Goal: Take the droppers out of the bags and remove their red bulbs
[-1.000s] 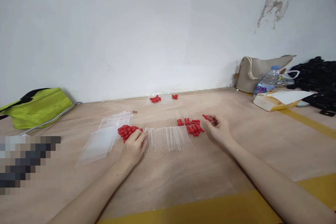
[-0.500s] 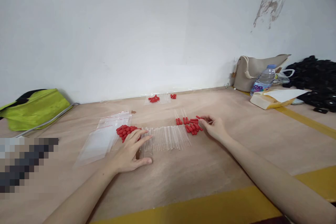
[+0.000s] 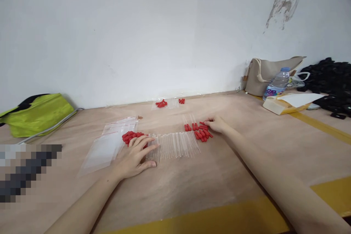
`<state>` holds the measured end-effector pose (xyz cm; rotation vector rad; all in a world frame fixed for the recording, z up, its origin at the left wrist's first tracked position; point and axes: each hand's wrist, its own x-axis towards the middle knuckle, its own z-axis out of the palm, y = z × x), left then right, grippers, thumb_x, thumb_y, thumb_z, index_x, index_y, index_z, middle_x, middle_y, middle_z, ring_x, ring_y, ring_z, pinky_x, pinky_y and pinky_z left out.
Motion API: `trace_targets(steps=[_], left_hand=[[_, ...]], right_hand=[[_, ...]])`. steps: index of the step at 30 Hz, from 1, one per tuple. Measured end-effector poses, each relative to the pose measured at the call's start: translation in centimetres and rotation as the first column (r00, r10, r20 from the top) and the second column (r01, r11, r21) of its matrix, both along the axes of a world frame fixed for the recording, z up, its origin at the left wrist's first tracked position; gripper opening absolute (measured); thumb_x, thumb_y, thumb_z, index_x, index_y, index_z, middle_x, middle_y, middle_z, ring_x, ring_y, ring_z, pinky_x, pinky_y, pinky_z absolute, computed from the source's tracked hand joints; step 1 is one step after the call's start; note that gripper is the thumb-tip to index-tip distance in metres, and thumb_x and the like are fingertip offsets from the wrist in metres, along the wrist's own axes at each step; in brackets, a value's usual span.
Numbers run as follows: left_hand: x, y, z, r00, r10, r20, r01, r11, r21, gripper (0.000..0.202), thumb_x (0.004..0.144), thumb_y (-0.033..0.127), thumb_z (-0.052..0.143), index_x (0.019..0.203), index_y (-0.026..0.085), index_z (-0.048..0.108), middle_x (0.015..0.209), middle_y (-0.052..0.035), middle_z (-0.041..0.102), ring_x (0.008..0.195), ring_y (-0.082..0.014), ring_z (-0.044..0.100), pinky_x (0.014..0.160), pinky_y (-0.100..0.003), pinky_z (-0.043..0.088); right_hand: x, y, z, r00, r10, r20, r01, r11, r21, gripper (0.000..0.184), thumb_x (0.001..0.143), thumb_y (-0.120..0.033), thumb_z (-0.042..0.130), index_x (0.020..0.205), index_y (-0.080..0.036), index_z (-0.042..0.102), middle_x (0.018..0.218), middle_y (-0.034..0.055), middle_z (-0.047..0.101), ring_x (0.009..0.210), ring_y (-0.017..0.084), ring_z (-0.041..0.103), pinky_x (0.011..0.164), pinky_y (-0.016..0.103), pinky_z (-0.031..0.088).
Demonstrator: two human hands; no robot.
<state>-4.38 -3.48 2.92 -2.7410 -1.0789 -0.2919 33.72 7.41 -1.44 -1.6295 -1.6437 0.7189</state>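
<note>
My left hand (image 3: 135,158) rests with fingers spread over the left end of a row of thin clear glass tubes (image 3: 175,145). A pile of red rubber dropper bulbs (image 3: 133,137) lies partly hidden by its fingers. At the right, my right hand (image 3: 216,124) is closed in a pinch at the end of a red rubber bulb (image 3: 202,123). Below that bulb is a smaller cluster of red bulbs (image 3: 203,134). Beside it, a few droppers (image 3: 194,126) lie with red bulbs toward me and clear tubes pointing away.
Clear zip bags (image 3: 102,150) lie at the left, near a lime-green bag (image 3: 41,115). More red bulbs (image 3: 161,104) lie on plastic by the wall. At the right are a beige bag (image 3: 257,76), a water bottle (image 3: 276,82), a tissue pack (image 3: 279,105) and a black heap (image 3: 329,84).
My right hand has moved slightly left, bringing the red bulb down beside the droppers. My left hand has barely shifted, its thumb drawing a little back.
</note>
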Motion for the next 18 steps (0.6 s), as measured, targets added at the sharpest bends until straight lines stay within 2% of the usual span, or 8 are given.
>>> trace_targets(steps=[4,10,18], left_hand=[[0.4,-0.2,0.1,0.999,-0.011,0.053,0.008,0.998,0.059,0.044,0.082,0.044,0.049,0.122,0.029,0.047,0.126,-0.0083,0.045,0.119,-0.0282,0.034,0.093,-0.047,0.029],[0.9,-0.4,0.2,0.994,-0.011,0.113,-0.002,0.993,0.114,0.033,0.085,0.034,0.046,0.116,0.026,0.052,0.120,-0.0084,0.050,0.115,-0.0267,0.038,0.092,-0.047,0.030],[0.8,-0.5,0.2,0.992,-0.013,0.124,-0.002,0.992,0.123,0.031,0.085,0.030,0.046,0.115,0.026,0.054,0.118,-0.0077,0.052,0.114,-0.0259,0.039,0.092,-0.045,0.031]], right_hand=[[0.1,-0.5,0.7,1.000,-0.002,-0.016,0.002,1.000,-0.018,0.019,0.069,-0.029,0.055,0.064,-0.016,0.067,0.066,0.0004,0.067,0.064,0.013,0.058,0.060,0.021,0.043],[-0.8,0.1,1.2,0.999,-0.039,-0.022,0.038,0.998,-0.043,0.019,0.067,-0.032,0.058,0.072,-0.016,0.066,0.069,0.0026,0.067,0.060,0.012,0.058,0.054,0.020,0.043],[-3.0,1.7,2.2,0.992,-0.083,0.091,0.095,0.987,-0.132,0.022,0.058,-0.037,0.068,0.056,-0.017,0.060,0.048,-0.0004,0.059,0.045,0.010,0.052,0.047,0.021,0.039]])
